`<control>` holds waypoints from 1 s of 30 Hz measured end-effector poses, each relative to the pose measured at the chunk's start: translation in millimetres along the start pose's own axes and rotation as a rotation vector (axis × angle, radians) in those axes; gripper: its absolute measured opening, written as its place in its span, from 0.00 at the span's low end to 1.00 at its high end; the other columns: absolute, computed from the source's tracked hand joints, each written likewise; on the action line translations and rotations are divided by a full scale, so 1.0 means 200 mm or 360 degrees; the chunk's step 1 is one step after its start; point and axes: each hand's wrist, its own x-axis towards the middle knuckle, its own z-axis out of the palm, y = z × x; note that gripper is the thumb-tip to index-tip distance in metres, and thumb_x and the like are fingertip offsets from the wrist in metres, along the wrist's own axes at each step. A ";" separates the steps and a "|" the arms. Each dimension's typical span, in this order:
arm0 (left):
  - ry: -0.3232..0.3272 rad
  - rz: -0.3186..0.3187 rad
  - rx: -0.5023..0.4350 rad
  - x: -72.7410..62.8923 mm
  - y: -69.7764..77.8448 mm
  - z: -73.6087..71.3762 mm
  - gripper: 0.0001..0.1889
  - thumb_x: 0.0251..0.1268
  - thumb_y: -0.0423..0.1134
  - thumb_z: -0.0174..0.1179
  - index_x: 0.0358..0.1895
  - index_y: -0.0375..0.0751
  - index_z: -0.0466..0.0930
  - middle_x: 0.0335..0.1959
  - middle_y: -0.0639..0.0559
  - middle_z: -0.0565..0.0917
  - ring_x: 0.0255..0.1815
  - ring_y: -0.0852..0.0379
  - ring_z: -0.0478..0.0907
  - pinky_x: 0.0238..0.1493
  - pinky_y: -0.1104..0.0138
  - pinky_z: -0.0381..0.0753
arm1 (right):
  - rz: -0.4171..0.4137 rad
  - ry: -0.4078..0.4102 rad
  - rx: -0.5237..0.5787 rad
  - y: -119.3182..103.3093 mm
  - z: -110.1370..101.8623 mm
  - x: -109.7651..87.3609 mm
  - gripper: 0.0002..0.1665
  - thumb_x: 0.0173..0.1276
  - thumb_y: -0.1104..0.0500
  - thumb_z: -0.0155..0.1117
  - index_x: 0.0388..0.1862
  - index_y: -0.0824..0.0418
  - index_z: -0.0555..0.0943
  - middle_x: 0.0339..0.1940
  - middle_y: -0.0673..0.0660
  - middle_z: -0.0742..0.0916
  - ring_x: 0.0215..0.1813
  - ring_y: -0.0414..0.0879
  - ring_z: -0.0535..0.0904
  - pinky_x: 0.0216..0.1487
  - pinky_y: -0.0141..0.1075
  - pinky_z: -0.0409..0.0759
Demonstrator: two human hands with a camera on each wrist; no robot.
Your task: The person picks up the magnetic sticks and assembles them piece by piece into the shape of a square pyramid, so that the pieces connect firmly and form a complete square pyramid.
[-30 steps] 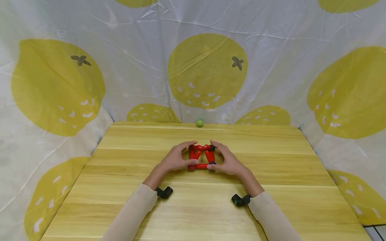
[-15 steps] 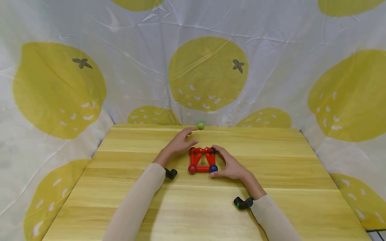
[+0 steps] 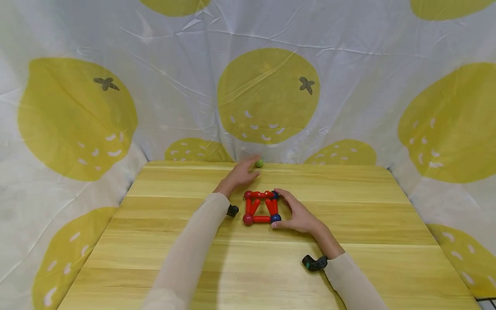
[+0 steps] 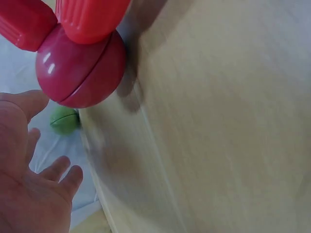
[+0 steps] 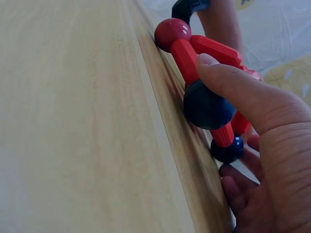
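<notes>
On the table lies a frame of magnetic building rods and balls [image 3: 261, 219]. Its rods are red; dark red balls sit at the left corners and dark blue balls at the right. My right hand [image 3: 301, 215] grips the frame's right side, the thumb by the near blue ball [image 5: 208, 107] and fingers around the far one [image 5: 227, 149]. My left hand [image 3: 241, 173] reaches past the frame with spread, slightly bent fingers. Close to its fingertips is a green ball [image 3: 259, 163] at the table's back edge. In the left wrist view this ball [image 4: 64, 121] appears apart from the fingers.
The wooden table [image 3: 348, 206] ends at a hanging white cloth [image 3: 186, 94] with a lemon print, which also runs down both sides. A black wrist camera [image 3: 314, 263] sits on the right wrist; the left one [image 3: 232, 210] is partly hidden by the sleeve.
My left hand has let go of the frame's left side and moved forward to the green ball. The right hand has stayed at the frame's right side.
</notes>
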 end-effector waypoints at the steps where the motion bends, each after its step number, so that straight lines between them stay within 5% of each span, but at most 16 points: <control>1: -0.0017 0.0012 0.0024 0.00 0.00 0.00 0.33 0.76 0.38 0.56 0.80 0.35 0.59 0.83 0.40 0.57 0.84 0.40 0.51 0.84 0.49 0.50 | -0.0009 -0.0002 0.0007 0.00 0.00 0.00 0.67 0.51 0.48 0.87 0.84 0.51 0.56 0.82 0.54 0.65 0.82 0.55 0.61 0.81 0.56 0.61; 7: -0.0110 -0.0061 0.0214 0.00 -0.01 0.01 0.30 0.79 0.38 0.54 0.80 0.38 0.62 0.83 0.40 0.59 0.83 0.40 0.54 0.83 0.50 0.56 | -0.0015 -0.0028 0.0024 -0.03 0.02 -0.01 0.67 0.54 0.54 0.86 0.85 0.57 0.54 0.84 0.61 0.62 0.84 0.60 0.57 0.81 0.58 0.57; 15: 0.0024 -0.0158 0.0171 -0.01 -0.04 0.00 0.29 0.76 0.40 0.60 0.77 0.44 0.66 0.75 0.43 0.66 0.75 0.41 0.68 0.77 0.49 0.68 | -0.0008 -0.0056 0.0000 -0.22 -0.05 -0.05 0.62 0.57 0.55 0.83 0.83 0.62 0.56 0.82 0.65 0.64 0.82 0.62 0.60 0.79 0.59 0.62; 22: 0.0016 -0.0165 0.0216 -0.04 -0.07 0.01 0.23 0.77 0.39 0.60 0.72 0.44 0.75 0.72 0.44 0.75 0.75 0.42 0.70 0.77 0.52 0.68 | 0.0008 -0.0035 -0.0009 0.00 0.01 -0.01 0.66 0.53 0.43 0.85 0.84 0.49 0.55 0.83 0.51 0.63 0.84 0.53 0.59 0.82 0.54 0.60; 30: 0.0129 -0.0215 -0.0060 -0.11 -0.07 0.00 0.21 0.73 0.40 0.65 0.66 0.40 0.79 0.60 0.43 0.84 0.57 0.46 0.82 0.62 0.55 0.82 | -0.0023 -0.0008 0.0016 0.01 -0.01 -0.01 0.65 0.54 0.48 0.85 0.84 0.48 0.56 0.84 0.55 0.63 0.83 0.57 0.59 0.81 0.58 0.60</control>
